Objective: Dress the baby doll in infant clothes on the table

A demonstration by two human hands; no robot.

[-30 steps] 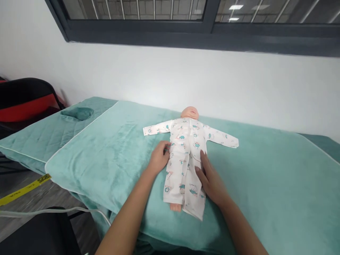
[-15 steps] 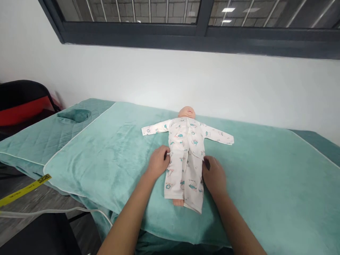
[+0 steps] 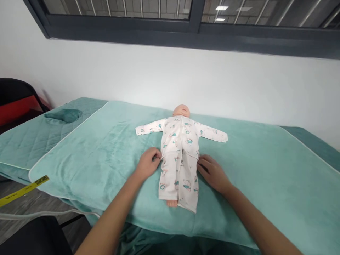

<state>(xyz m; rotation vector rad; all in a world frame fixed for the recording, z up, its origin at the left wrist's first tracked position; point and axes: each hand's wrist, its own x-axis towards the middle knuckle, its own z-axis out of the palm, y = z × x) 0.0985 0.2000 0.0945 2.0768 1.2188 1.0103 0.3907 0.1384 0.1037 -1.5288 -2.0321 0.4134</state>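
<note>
A baby doll [image 3: 181, 111] lies on its back on a teal blanket [image 3: 106, 156], dressed in a white printed sleepsuit [image 3: 179, 152] with both sleeves spread out. One bare foot [image 3: 171, 203] shows at the bottom of the left leg. My left hand [image 3: 147, 164] rests at the doll's left hip, fingers curled and pinching the suit's waist edge. At the doll's right hip lies my right hand [image 3: 214, 173], fingers curled against the suit's edge. What the right fingers grip is hidden.
The blanket covers a padded teal table [image 3: 39, 131] with a round face hole [image 3: 63, 115] at the left end. A black and red chair [image 3: 16, 102] stands at far left. A white wall and a dark window frame [image 3: 186, 32] lie behind. Yellow tape [image 3: 23, 190] marks the floor.
My right hand slid off the doll's legs to its right hip and curled its fingers. My left hand stayed at the left hip. The view shifted slightly to the right.
</note>
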